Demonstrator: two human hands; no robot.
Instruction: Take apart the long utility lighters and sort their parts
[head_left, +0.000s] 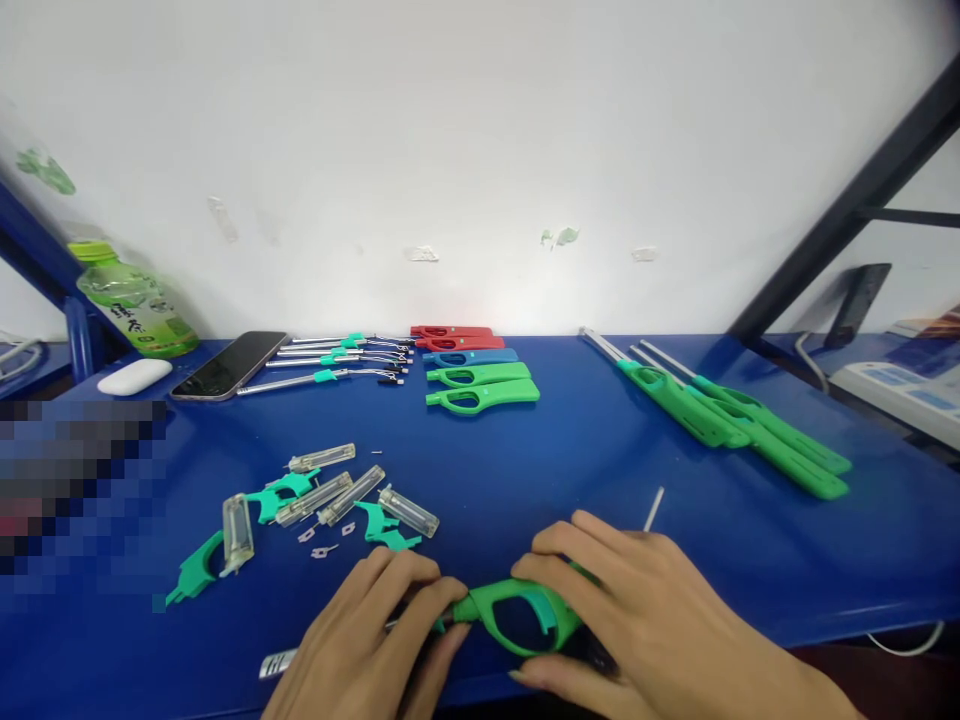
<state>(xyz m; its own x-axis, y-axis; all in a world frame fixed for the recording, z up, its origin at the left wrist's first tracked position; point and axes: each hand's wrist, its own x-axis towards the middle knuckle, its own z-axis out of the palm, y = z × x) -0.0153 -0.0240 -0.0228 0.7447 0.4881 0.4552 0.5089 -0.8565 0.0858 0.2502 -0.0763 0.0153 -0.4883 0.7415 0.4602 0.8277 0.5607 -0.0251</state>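
Note:
A green lighter casing (487, 600) with an oval opening and a teal trigger (541, 608) lies low in the middle, near the table's front edge. My left hand (382, 630) pinches its narrow front end, where a metal tube (277, 663) sticks out to the left beneath the palm. Around the casing's wider body, my right hand (615, 610) is closed, fingers above and thumb below; the palm hides the rear part. Behind the right hand a thin white stick (654, 508) shows.
Clear fuel tanks (409, 510) and teal pieces (199, 568) lie at left. Metal tubes with wires (300, 380), a phone (232, 365), a white case (135, 377) and a bottle (139, 305) stand behind. Coloured casings (495, 395) lie centre back, green lighters (787, 455) at right.

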